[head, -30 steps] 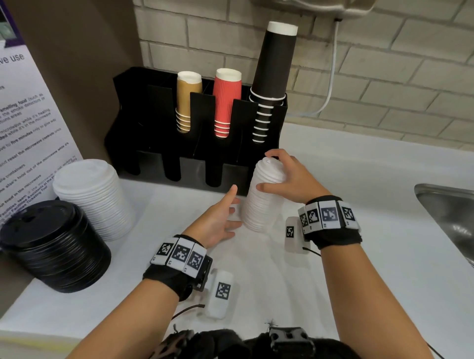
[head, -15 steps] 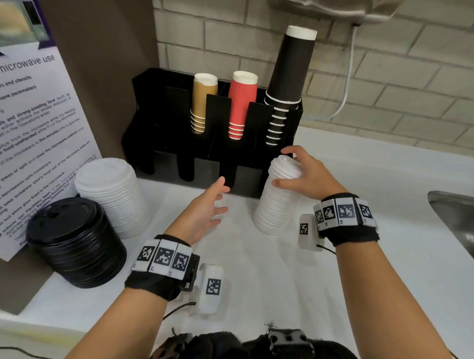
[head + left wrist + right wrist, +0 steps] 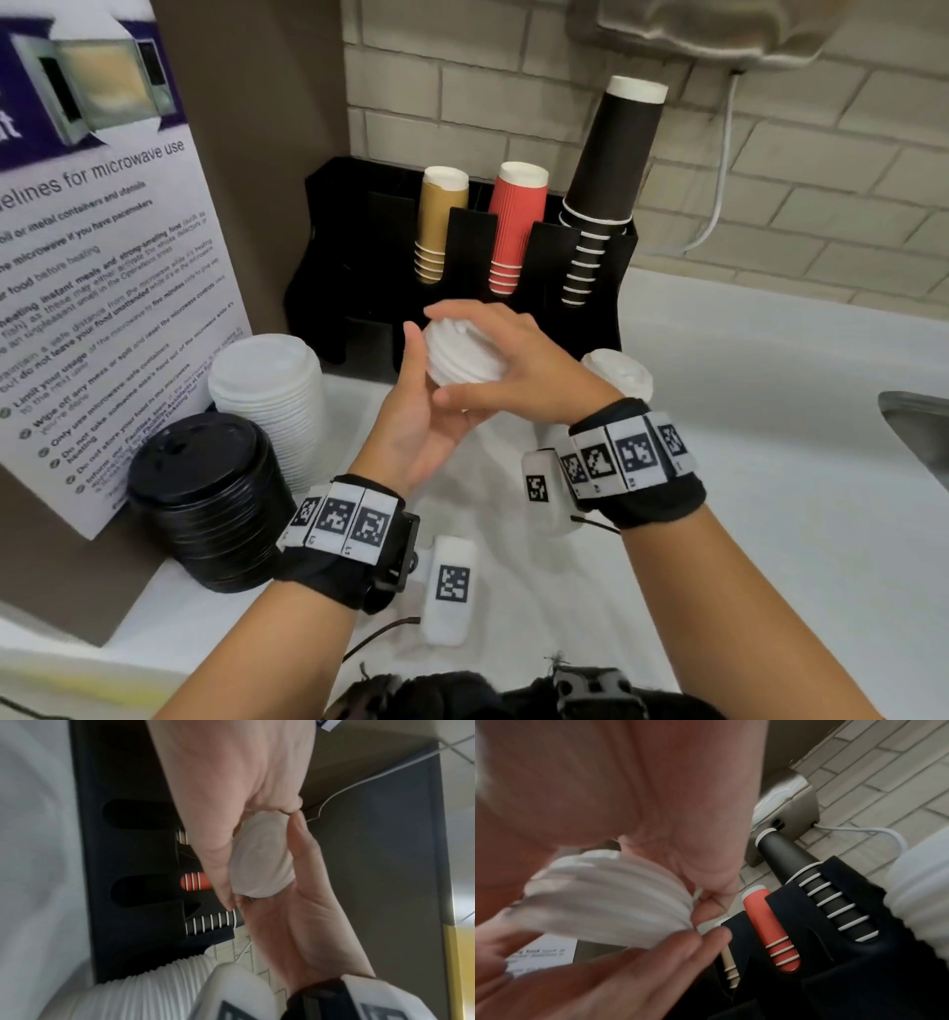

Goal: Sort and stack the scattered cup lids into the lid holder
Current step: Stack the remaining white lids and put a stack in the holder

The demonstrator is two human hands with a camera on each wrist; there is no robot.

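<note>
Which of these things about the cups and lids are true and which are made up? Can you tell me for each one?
1. Both hands hold a small bunch of white lids between them. True: the left hand is under it and the right hand is over it.
2. The red cups stand in the black holder. True.
3. The tallest stack of cups is the brown one. False: the black cups rise highest; the brown cups are the shortest.
4. The black lids are being carried. False: they sit on the counter beside the big white lid stack.
5. All small white lids are in the hands. False: a second stack stands behind the right wrist.
</note>
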